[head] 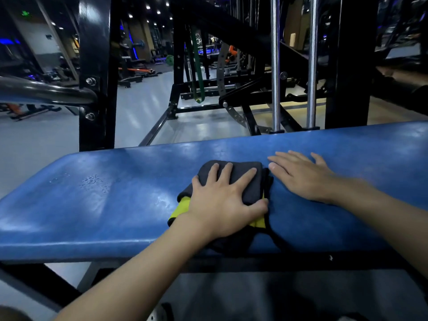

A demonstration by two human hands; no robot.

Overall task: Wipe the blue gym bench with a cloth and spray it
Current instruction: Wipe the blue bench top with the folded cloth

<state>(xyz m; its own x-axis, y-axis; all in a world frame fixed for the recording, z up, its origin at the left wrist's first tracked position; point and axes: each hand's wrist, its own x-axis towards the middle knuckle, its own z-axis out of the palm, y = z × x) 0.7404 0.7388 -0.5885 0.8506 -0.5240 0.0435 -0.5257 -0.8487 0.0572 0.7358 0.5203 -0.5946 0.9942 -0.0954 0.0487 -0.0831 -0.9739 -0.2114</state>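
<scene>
The blue gym bench runs across the middle of the view, its pad glossy, with wet droplets left of centre. A dark grey cloth with a yellow underside lies folded on the pad near its front edge. My left hand presses flat on the cloth, fingers spread, thumb at the cloth's right edge. My right hand rests flat on the bare pad just right of the cloth, fingers straight. No spray bottle is in view.
A black machine frame rises behind the bench at left, and two chrome guide rods stand behind it at right. A green resistance band hangs further back. Grey gym floor with other equipment lies beyond.
</scene>
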